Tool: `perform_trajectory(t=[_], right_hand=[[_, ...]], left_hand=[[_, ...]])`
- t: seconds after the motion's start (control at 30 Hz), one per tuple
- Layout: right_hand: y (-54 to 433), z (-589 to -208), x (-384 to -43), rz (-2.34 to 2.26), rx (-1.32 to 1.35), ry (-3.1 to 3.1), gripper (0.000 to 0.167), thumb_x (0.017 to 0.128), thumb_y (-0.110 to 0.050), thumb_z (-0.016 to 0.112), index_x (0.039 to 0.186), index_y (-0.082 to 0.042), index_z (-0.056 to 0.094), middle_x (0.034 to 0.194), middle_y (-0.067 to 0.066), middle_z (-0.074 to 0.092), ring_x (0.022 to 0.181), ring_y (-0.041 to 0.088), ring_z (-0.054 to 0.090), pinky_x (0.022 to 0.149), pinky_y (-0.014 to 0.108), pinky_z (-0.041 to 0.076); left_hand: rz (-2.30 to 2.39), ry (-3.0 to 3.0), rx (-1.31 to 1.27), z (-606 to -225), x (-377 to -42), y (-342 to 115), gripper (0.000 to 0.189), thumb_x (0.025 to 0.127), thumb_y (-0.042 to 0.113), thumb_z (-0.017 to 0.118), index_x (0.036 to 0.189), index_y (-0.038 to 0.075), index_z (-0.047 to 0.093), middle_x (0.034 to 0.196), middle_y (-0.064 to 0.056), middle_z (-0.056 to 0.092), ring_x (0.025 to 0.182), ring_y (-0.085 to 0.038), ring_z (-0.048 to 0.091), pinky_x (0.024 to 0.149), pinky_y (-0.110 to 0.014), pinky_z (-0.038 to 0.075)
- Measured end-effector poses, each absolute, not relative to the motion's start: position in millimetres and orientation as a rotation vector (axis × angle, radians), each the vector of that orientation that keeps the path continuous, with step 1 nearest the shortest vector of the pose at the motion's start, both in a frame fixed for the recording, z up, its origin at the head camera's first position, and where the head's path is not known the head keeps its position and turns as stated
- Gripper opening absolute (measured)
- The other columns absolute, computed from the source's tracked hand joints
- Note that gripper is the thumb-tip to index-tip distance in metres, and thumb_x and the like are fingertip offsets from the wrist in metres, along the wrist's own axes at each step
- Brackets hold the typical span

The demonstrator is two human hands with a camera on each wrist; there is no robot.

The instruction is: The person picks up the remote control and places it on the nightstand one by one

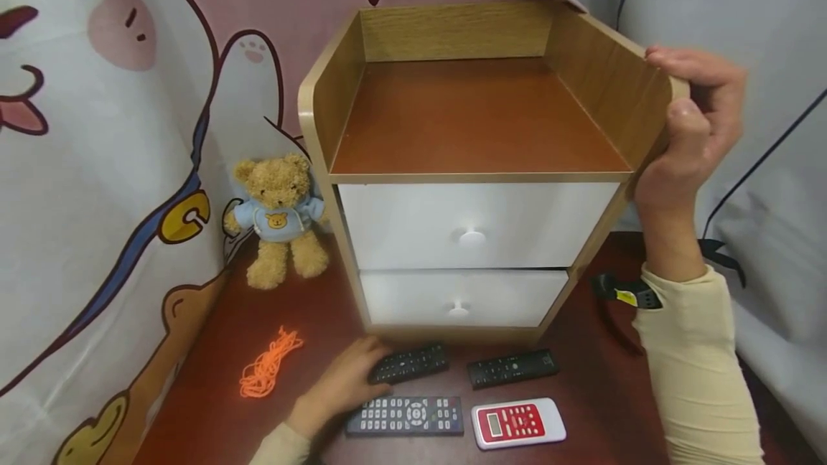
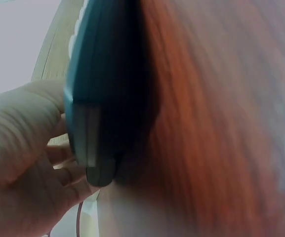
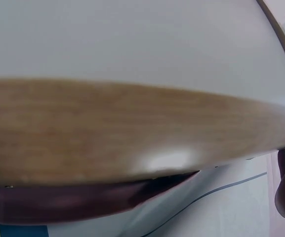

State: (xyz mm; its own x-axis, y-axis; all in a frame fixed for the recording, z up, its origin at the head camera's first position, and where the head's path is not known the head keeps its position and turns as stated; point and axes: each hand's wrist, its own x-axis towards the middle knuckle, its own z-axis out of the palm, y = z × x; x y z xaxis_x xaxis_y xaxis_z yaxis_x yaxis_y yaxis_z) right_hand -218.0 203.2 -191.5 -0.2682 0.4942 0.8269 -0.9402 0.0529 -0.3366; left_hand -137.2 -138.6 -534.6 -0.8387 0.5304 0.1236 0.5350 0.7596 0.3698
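Observation:
A wooden cabinet [image 1: 474,117] with two white drawers stands upright on the table. My right hand [image 1: 701,113] grips the upper front corner of its right side panel, thumb in front and fingers over the edge. In front of the cabinet, my left hand [image 1: 349,375] holds the left end of a black remote control [image 1: 410,363] between thumb and fingers. A grey remote control [image 1: 407,416] lies just below that hand and, in the left wrist view, partly hides the black one. The right wrist view shows the cabinet's wooden edge [image 3: 107,131] up close.
Another black remote control [image 1: 513,368] and a white remote with a red face [image 1: 519,423] lie to the right on the dark red table [image 1: 213,336]. An orange cord bundle [image 1: 270,364] and a teddy bear [image 1: 278,221] are at left. Printed curtain [image 1: 168,128] hangs behind.

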Motion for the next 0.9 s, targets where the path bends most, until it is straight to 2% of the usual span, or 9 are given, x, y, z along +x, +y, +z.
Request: perform_trajectory(t=[0.47, 0.8, 0.9], right_hand=[[209.8, -194.8, -219.2, 1.478, 0.57, -1.184, 0.033, 0.075, -0.011, 0.039, 0.094, 0.002, 0.063, 0.101, 0.011, 0.066, 0.103, 0.025, 0.059, 0.099, 0.03, 0.042], [207.5, -196.3, -212.0, 1.513, 0.582, -1.172, 0.031, 0.074, -0.01, 0.04, 0.092, 0.001, 0.062, 0.099, 0.008, 0.065, 0.103, 0.023, 0.059, 0.1, 0.029, 0.042], [207.9, -196.0, -213.1, 1.5, 0.584, -1.193, 0.031, 0.075, -0.011, 0.041, 0.093, 0.001, 0.062, 0.101, 0.008, 0.066, 0.104, 0.022, 0.059, 0.099, 0.028, 0.041]], left_hand=[[-0.819, -2.785, -0.993, -527.5, -133.0, -133.0, 0.049, 0.077, 0.022, 0.081, 0.121, 0.01, 0.064, 0.115, 0.0, 0.058, 0.102, -0.013, 0.061, 0.094, -0.034, 0.055], [-0.683, -2.705, -1.015, -498.9, -125.0, -137.2, 0.049, 0.073, 0.038, 0.083, 0.114, 0.017, 0.067, 0.108, 0.007, 0.062, 0.099, -0.008, 0.06, 0.09, -0.032, 0.055], [-0.696, -2.658, -1.046, -486.6, -122.8, -136.8, 0.047, 0.072, 0.037, 0.084, 0.112, 0.018, 0.068, 0.107, 0.007, 0.062, 0.097, -0.006, 0.059, 0.088, -0.029, 0.055]])
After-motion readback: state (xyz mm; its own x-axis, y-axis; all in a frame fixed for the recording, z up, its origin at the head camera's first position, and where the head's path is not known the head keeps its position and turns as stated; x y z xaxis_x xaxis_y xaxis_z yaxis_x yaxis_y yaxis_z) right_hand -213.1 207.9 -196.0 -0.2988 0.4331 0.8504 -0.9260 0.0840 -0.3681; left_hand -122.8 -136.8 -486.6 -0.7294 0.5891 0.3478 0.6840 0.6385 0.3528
